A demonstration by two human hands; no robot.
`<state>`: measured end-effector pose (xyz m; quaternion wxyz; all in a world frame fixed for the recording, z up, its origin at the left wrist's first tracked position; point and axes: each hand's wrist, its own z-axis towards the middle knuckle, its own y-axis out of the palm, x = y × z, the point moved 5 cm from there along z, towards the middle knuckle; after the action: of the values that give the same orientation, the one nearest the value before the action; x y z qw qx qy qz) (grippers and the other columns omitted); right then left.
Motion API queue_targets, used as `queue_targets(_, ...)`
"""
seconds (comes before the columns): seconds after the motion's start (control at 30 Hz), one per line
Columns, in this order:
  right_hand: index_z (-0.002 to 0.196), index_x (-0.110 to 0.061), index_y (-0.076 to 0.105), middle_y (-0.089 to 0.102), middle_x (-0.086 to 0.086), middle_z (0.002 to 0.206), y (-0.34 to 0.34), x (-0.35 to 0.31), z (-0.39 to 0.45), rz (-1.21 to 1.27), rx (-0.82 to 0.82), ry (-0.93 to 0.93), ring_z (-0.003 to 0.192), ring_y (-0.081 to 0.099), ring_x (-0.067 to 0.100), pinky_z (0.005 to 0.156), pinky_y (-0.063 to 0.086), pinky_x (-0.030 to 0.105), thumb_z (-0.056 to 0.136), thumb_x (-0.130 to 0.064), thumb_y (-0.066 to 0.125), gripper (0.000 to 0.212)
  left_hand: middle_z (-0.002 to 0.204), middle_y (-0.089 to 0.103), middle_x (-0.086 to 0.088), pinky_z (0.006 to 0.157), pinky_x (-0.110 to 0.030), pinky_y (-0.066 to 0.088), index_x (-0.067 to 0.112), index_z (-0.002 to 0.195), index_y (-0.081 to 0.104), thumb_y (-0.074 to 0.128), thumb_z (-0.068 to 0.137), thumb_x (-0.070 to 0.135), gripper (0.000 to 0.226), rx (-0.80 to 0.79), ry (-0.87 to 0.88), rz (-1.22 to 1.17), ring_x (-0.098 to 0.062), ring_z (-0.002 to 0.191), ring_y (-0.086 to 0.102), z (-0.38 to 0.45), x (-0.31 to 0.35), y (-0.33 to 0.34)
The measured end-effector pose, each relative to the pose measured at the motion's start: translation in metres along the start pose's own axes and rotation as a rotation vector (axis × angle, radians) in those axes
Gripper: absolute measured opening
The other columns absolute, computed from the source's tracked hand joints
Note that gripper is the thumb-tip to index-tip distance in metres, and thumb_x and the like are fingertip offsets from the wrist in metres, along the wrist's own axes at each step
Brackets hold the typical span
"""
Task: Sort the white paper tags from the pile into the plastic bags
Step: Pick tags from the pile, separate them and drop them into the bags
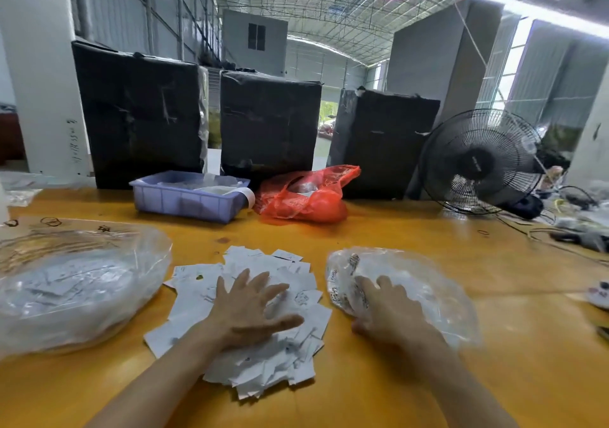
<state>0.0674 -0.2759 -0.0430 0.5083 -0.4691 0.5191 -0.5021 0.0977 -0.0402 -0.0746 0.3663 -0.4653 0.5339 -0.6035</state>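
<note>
The left hand (245, 309) lies flat with fingers spread wide, palm down on the loose pile of white paper tags (250, 319) at six o'clock on the yellow wooden table (412, 229). The right hand (389, 312) rests on the small clear plastic bag (425, 292) at four o'clock, fingers loosely bent over the film; whether it grips anything I cannot tell. A larger clear plastic bag (75, 289) holding tags lies at eight o'clock, just beside the pile. Two clear bags, one pile. At twelve o'clock sit one lilac plastic tray (184, 201) and one red plastic bag (306, 193).
</note>
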Motion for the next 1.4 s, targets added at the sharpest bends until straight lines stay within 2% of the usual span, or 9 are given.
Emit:
queue_targets(0.1,0.138,-0.023,0.031,0.044,0.006,0.129,0.000,-0.014,0.018,-0.139,0.214,-0.024,0.115,0.044,0.029,0.085,0.044,0.039,0.097,-0.035,0.042,0.044,0.160,0.003,0.005,0.109,-0.063,-0.014,0.051,0.145,0.013,0.014,0.054,0.097,0.102,-0.002,-0.002,0.036,-0.023,0.147,-0.009,0.001,-0.001,0.000)
queue_targets(0.27,0.139,-0.016,0.032,0.052,0.005,0.123,0.012,-0.033,0.037,-0.111,0.367,-0.037,0.110,0.050,0.025,0.081,0.049,0.031,0.097,-0.015,0.032,0.042,0.160,0.008,0.005,0.110,-0.063,-0.013,0.048,0.144,0.018,0.021,0.062,0.095,0.095,0.035,-0.005,0.065,-0.023,0.147,-0.004,0.002,0.000,0.002)
queue_targets(0.37,0.145,-0.017,0.028,0.052,0.003,0.125,0.019,-0.030,0.033,-0.017,0.413,-0.068,0.111,0.051,0.022,0.085,0.050,0.031,0.100,-0.032,0.034,0.048,0.159,0.009,0.007,0.110,-0.062,-0.013,0.046,0.144,0.019,0.022,0.062,0.094,0.096,0.039,-0.018,0.053,-0.021,0.147,-0.004,0.005,-0.005,0.006)
queue_targets(0.5,0.130,-0.011,0.052,0.062,0.007,0.113,0.018,-0.025,0.025,0.132,0.491,-0.113,0.100,0.059,0.026,0.080,0.053,0.033,0.088,-0.035,0.062,0.049,0.159,0.007,0.009,0.109,-0.061,-0.015,0.046,0.144,0.019,0.023,0.060,0.093,0.096,0.029,-0.032,0.019,-0.019,0.146,-0.007,0.009,-0.007,0.011)
queue_targets(0.7,0.138,-0.018,0.038,0.054,0.001,0.124,0.017,-0.032,0.019,0.179,0.384,-0.083,0.113,0.048,0.020,0.092,0.042,0.025,0.094,-0.041,0.048,0.051,0.159,0.007,0.010,0.111,-0.061,-0.013,0.045,0.144,0.022,0.028,0.068,0.088,0.087,0.028,-0.036,0.027,-0.018,0.146,-0.006,0.003,-0.004,0.004)
queue_targets(1.03,0.113,-0.022,0.056,0.065,-0.003,0.106,-0.001,-0.026,0.014,0.008,0.505,-0.024,0.094,0.060,0.017,0.073,0.048,0.026,0.084,-0.074,0.032,0.064,0.157,0.018,0.004,0.110,-0.063,-0.009,0.041,0.141,0.029,0.029,0.074,0.085,0.080,0.054,-0.002,0.127,-0.023,0.146,0.006,-0.002,0.003,-0.004)
queue_targets(1.2,0.091,-0.007,0.063,0.069,0.013,0.078,-0.023,-0.016,0.009,0.268,0.704,-0.036,0.076,0.066,0.033,0.057,0.041,0.033,0.098,-0.040,0.028,0.049,0.154,0.023,0.005,0.111,-0.063,-0.009,0.041,0.139,0.034,0.031,0.074,0.084,0.077,0.058,-0.008,0.119,-0.023,0.145,0.009,-0.002,0.004,-0.006)
queue_targets(1.3,0.105,-0.005,0.060,0.068,0.014,0.097,-0.022,0.008,0.023,0.179,0.544,0.080,0.096,0.062,0.032,0.067,0.047,0.035,0.093,-0.002,0.041,0.023,0.154,0.023,0.005,0.110,-0.064,-0.008,0.042,0.139,0.033,0.031,0.073,0.085,0.079,0.059,-0.011,0.127,-0.023,0.145,0.011,0.000,0.004,-0.006)
queue_targets(1.4,0.085,-0.012,0.058,0.062,0.008,0.094,-0.009,0.030,0.034,0.062,0.309,0.188,0.104,0.055,0.028,0.068,0.042,0.031,0.092,-0.008,0.051,0.011,0.152,0.027,0.006,0.110,-0.065,-0.007,0.042,0.138,0.035,0.031,0.073,0.085,0.079,0.057,-0.011,0.137,-0.023,0.144,0.014,0.001,0.005,-0.007)
